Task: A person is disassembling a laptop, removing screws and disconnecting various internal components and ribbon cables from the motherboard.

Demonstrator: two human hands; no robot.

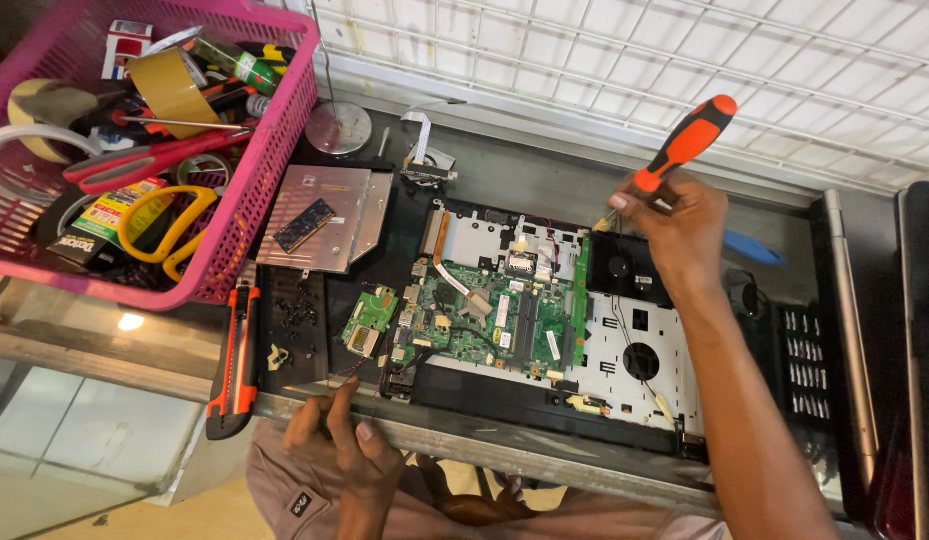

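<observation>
An orange-and-black screwdriver [683,143] is gripped by the right hand [673,222], fingers clenched round the lower part of the handle, with the handle tilted up and to the right. Its tip is set down at the top edge of an opened laptop chassis [545,320], just beside the black fan housing [625,268]; the tip itself is too small to be made out clearly. The chassis lies flat on a dark worktop [545,180], and the green motherboard [490,318] is exposed in its left half, with a perforated metal plate [640,350] to its right.

The left hand [340,450] is rested on the metal front edge of the bench [505,455], near the lower left corner of the chassis. Its fingers are loosely curled and nothing is seen to be held in it.

A small green circuit board [370,318] is laid just left of the chassis. Beyond it a silver optical drive [320,230] is seen, with 1 memory module [305,224] lying on top. A black tray of small screws [295,325] and an orange utility knife [237,355] are placed at the left. A pink plastic basket [270,160] holding tape rolls [170,85] and scissors [160,225] stands at the upper left. A blue pry tool [753,250] lies behind the right wrist.
</observation>
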